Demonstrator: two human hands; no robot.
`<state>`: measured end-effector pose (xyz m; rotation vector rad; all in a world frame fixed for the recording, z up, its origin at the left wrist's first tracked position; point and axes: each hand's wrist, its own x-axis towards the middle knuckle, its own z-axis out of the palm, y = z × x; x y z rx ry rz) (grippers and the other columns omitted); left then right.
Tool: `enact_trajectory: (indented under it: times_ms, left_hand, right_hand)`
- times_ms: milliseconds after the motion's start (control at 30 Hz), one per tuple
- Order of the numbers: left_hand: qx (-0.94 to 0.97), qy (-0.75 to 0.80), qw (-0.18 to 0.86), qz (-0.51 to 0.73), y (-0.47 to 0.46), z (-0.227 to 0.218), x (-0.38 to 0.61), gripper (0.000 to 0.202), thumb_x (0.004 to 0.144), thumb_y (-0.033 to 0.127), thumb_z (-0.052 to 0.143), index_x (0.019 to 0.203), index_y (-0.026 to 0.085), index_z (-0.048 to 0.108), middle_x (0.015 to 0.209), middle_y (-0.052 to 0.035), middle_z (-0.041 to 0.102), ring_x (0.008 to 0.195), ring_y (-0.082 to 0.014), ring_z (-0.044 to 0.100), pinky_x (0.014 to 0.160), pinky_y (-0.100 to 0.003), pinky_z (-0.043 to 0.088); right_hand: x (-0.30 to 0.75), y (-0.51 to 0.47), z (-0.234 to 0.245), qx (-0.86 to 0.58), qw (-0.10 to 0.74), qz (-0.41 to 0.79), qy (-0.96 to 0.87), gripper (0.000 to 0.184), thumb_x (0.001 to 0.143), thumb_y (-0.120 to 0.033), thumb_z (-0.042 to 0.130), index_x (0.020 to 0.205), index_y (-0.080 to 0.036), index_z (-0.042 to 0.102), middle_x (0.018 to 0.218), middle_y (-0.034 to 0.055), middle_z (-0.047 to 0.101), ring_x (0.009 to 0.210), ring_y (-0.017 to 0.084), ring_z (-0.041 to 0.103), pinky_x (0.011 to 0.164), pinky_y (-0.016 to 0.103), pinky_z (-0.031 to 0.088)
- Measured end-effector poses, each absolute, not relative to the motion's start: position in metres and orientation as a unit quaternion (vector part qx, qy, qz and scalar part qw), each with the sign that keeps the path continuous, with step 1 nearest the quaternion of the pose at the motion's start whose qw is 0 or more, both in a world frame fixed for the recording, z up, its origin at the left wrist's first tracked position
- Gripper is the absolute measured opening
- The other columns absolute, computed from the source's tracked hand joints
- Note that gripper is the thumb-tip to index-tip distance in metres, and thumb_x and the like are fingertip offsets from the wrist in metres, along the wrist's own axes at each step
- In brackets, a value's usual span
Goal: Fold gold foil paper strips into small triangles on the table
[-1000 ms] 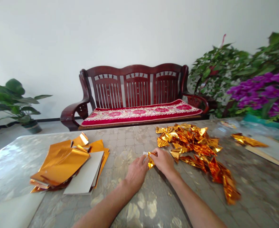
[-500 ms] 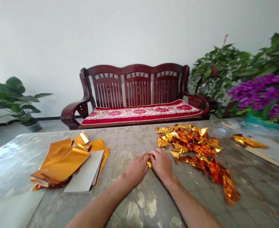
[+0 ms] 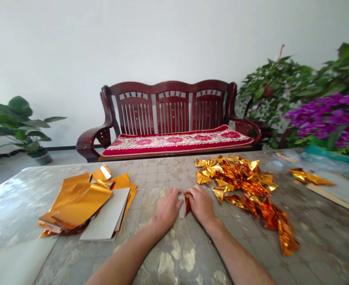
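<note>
At the middle of the table, a small gold foil paper (image 3: 187,206) lies between my two hands, with its pale side and a shiny orange folded part showing. My left hand (image 3: 167,206) pinches its left edge, thumb and fingers closed. On the other side, my right hand (image 3: 201,202) has its fingers closed on the orange fold. The fingers cover much of the paper. Folded gold foil pieces (image 3: 236,176) lie in a heap to the right of my right hand. A stack of flat gold foil sheets (image 3: 76,202) is left of my left hand.
A patterned table (image 3: 150,257) spreads under everything. A pale sheet (image 3: 20,261) lies at its near left, a board (image 3: 337,194) and clear plastic at the right. Behind stands a wooden bench (image 3: 171,107), with a potted plant (image 3: 23,122) and purple flowers (image 3: 331,114) at the sides.
My hands have moved slightly apart, the left one shifting left. More of the foil paper now shows between them, including its pale side. The heap and the stack look unchanged.
</note>
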<state>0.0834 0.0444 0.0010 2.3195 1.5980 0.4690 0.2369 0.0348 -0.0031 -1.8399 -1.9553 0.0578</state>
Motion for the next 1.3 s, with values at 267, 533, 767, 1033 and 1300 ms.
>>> enact_trajectory:
  times_ms: [267, 533, 767, 1033, 1300]
  left_hand:
    - [0.775, 0.556, 0.17, 0.246, 0.062, -0.006, 0.074, 0.019, 0.089, 0.025, 0.058, 0.101, 0.025, 0.073, 0.101, -0.002, 0.071, 0.101, -0.0191, 0.061, 0.09, -0.029, 0.044]
    - [0.732, 0.558, 0.237, 0.312, 0.061, -0.012, 0.073, 0.016, 0.086, 0.027, 0.059, 0.084, 0.02, 0.073, 0.084, 0.0003, 0.071, 0.077, -0.0129, 0.062, 0.07, -0.022, 0.043]
    - [0.715, 0.546, 0.257, 0.353, 0.056, -0.017, 0.075, 0.018, 0.081, 0.024, 0.055, 0.075, 0.018, 0.071, 0.074, 0.0003, 0.068, 0.073, -0.0128, 0.061, 0.068, -0.022, 0.042]
    - [0.695, 0.558, 0.257, 0.373, 0.054, -0.015, 0.077, 0.02, 0.076, 0.023, 0.052, 0.068, 0.016, 0.07, 0.068, -0.0004, 0.067, 0.068, -0.013, 0.06, 0.065, -0.022, 0.041]
    - [0.67, 0.553, 0.323, 0.376, 0.055, -0.015, 0.077, 0.023, 0.074, 0.025, 0.05, 0.066, 0.015, 0.068, 0.062, 0.0018, 0.065, 0.066, -0.0132, 0.062, 0.063, -0.021, 0.041]
  right_hand:
    - [0.238, 0.037, -0.003, -0.611, 0.312, 0.07, -0.724, 0.019, 0.092, -0.018, 0.051, 0.087, -0.024, 0.069, 0.091, 0.0016, 0.063, 0.094, 0.016, 0.058, 0.08, 0.024, 0.04]
    - [0.236, 0.031, 0.002, -0.592, 0.348, 0.062, -0.725, 0.013, 0.089, -0.021, 0.057, 0.081, -0.022, 0.066, 0.087, 0.0026, 0.063, 0.092, 0.018, 0.057, 0.083, 0.026, 0.04]
    - [0.232, 0.03, 0.0, -0.572, 0.384, 0.029, -0.724, 0.009, 0.087, -0.023, 0.063, 0.078, -0.022, 0.066, 0.082, 0.002, 0.063, 0.087, 0.019, 0.057, 0.079, 0.028, 0.04]
    - [0.229, 0.029, -0.002, -0.531, 0.41, -0.033, -0.741, 0.012, 0.085, -0.016, 0.062, 0.074, -0.02, 0.063, 0.075, 0.0021, 0.059, 0.078, 0.019, 0.053, 0.072, 0.029, 0.037]
    - [0.229, 0.028, -0.002, -0.503, 0.396, -0.098, -0.762, 0.013, 0.09, -0.018, 0.059, 0.078, -0.021, 0.065, 0.075, 0.0029, 0.058, 0.078, 0.02, 0.051, 0.073, 0.031, 0.035]
